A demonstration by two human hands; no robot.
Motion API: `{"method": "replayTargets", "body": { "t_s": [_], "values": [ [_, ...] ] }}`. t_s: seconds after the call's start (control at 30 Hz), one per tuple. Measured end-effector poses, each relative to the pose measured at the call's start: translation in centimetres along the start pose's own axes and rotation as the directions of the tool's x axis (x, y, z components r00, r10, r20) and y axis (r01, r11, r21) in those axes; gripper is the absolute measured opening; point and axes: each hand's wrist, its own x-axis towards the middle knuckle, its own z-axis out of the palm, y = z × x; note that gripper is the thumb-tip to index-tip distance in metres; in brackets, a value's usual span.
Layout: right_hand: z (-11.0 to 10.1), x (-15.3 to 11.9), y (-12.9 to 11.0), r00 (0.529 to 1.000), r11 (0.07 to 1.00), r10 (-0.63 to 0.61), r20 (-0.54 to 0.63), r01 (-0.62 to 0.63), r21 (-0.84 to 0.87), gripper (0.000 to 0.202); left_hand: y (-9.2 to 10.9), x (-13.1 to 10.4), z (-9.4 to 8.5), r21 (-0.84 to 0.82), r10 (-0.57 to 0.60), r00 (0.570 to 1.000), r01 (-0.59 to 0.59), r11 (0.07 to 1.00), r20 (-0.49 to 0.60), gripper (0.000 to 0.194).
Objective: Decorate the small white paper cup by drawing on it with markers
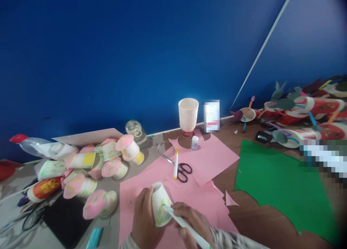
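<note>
My left hand (143, 214) is wrapped round a small white paper cup (159, 202) with green and yellow marks on its side. The cup lies tilted above pink paper sheets (146, 185). In my right hand (192, 218) is a white felt-tip marker (184, 224) with a green end, its tip touching the cup's side. Just beyond the hands, a yellow-capped marker (176, 164) rests across scissors (182, 172) with black handles. Behind these stands a small bottle (194, 143) with a white cap.
A tall stack of paper cups (188, 115) stands by the blue wall (151, 61), beside a propped, blurred-out screen (211, 116). Decorated cups with pink brims (94, 204) crowd the left. Green paper (279, 184) and red cup figures (295, 115) lie right. A teal marker cap (94, 238) is near.
</note>
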Motion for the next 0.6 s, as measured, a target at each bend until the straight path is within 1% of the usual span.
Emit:
{"method": "replayTargets", "body": {
  "t_s": [0.07, 0.2, 0.37, 0.43, 0.5, 0.57, 0.6],
  "values": [
    [0.08, 0.1, -0.06, 1.0, 1.0, -0.011, -0.009, 0.01, -0.003, 0.026, -0.03, -0.07, -0.02, 0.005, -0.002, 1.0, 0.002, 1.0, -0.007, 0.071],
    [0.28, 0.13, 0.2, 0.999, 0.999, -0.031, -0.033, 0.031, 0.005, 0.027, -0.11, -0.15, -0.07, -0.007, -0.008, 1.0, 0.008, 1.0, 0.014, 0.079],
    [0.19, -0.16, 0.63, 0.999, 0.999, -0.032, 0.001, 0.032, 0.015, 0.026, -0.12, -0.16, -0.01, -0.018, -0.006, 1.0, 0.006, 1.0, 0.011, 0.077],
    [0.09, -0.31, 0.62, 1.0, 1.0, -0.016, 0.016, 0.016, 0.017, 0.027, -0.09, -0.16, 0.02, -0.026, -0.01, 1.0, 0.01, 1.0, 0.009, 0.076],
    [0.01, -0.35, 0.45, 0.999, 0.999, 0.028, 0.016, -0.028, 0.022, 0.027, -0.05, -0.1, 0.02, -0.037, -0.031, 0.999, 0.032, 0.999, 0.015, 0.074],
    [-0.03, -0.23, 0.18, 0.998, 0.998, 0.067, -0.016, -0.067, 0.011, 0.03, 0.01, 0.07, -0.04, -0.052, -0.073, 0.997, 0.074, 0.996, 0.02, 0.075],
    [-0.04, -0.12, 0.03, 0.997, 0.998, 0.063, -0.04, -0.063, 0.002, 0.032, 0.04, 0.19, -0.09, -0.061, -0.095, 0.995, 0.096, 0.994, 0.018, 0.078]
  ]
}}
